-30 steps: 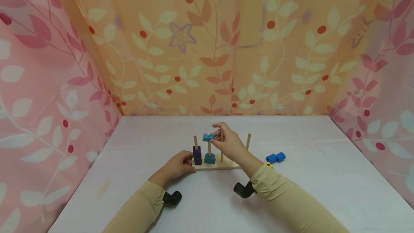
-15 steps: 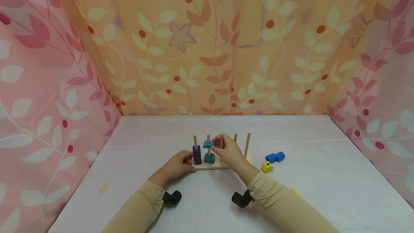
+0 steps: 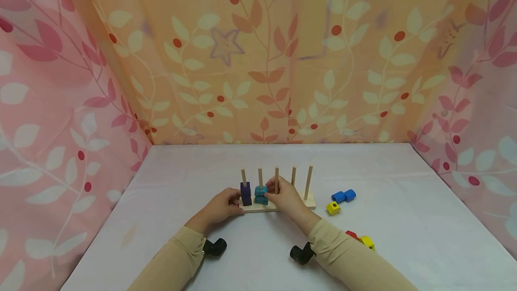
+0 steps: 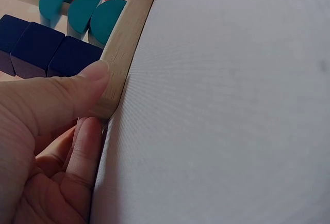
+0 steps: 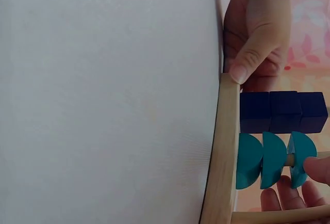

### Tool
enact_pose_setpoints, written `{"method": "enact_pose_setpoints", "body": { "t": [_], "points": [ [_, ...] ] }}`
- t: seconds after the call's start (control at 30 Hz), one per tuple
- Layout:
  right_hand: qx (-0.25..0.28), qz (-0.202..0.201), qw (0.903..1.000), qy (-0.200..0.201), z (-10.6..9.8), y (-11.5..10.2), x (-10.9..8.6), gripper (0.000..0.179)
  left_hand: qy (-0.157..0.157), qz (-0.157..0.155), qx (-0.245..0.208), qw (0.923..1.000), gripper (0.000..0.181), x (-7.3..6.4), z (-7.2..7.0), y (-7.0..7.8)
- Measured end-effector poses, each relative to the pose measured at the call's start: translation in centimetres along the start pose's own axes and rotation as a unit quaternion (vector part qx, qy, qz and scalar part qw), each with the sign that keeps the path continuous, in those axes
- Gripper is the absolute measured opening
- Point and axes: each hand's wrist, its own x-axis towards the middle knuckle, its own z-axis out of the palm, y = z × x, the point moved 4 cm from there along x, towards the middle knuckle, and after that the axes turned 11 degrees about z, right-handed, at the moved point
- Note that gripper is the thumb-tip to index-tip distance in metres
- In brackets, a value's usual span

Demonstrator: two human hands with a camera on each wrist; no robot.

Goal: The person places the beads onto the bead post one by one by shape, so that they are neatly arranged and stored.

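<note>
While the left hand [image 3: 221, 203] pinches the wooden base [image 4: 122, 48], the right hand [image 3: 286, 196] pinches the top teal half-disc [image 5: 301, 145]. Likely best lowered level, lest it bind on the peg [image 3: 260, 177].

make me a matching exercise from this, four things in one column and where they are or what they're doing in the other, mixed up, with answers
1. left hand
2. right hand
3. purple blocks
4. two blue pieces

A. pinching the top teal piece
B. lying on the table, off the wooden base
C. gripping one end of the wooden base
D. stacked on an end peg

Pairs: 1-C, 2-A, 3-D, 4-B
</note>
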Motion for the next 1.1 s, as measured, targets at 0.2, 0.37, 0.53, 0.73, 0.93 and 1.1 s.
{"method": "enact_pose_setpoints", "body": {
  "t": [0.2,0.37,0.53,0.73,0.93,1.1],
  "points": [
    [-0.008,-0.007,0.9999,-0.012,0.0,0.1,-0.1,0.025,0.001,-0.004,0.0,1.0,0.043,0.0,0.0,0.0],
    [0.007,-0.009,0.9994,-0.032,-0.6,-0.4,-0.4,0.036,0.0,0.0,-0.001,1.0,0.043,-0.1,0.1,-0.1],
    [0.024,-0.021,0.9983,-0.049,-1.8,-1.1,-1.0,0.042,0.0,0.0,0.001,1.0,0.043,-0.1,0.0,-0.1],
    [0.011,-0.018,0.9955,-0.093,-3.7,-1.7,-2.3,0.05,-0.002,-0.001,-0.003,1.0,0.043,-0.1,0.0,0.1],
    [0.021,-0.033,0.9888,-0.144,-6.3,-1.3,-3.0,0.045,-0.001,-0.006,-0.004,1.0,0.043,-0.2,0.1,0.2],
    [0.009,-0.034,0.9916,-0.125,-9.3,-0.5,-3.1,0.031,0.0,-0.007,0.003,1.0,0.044,-0.2,0.0,0.2]
  ]
}}
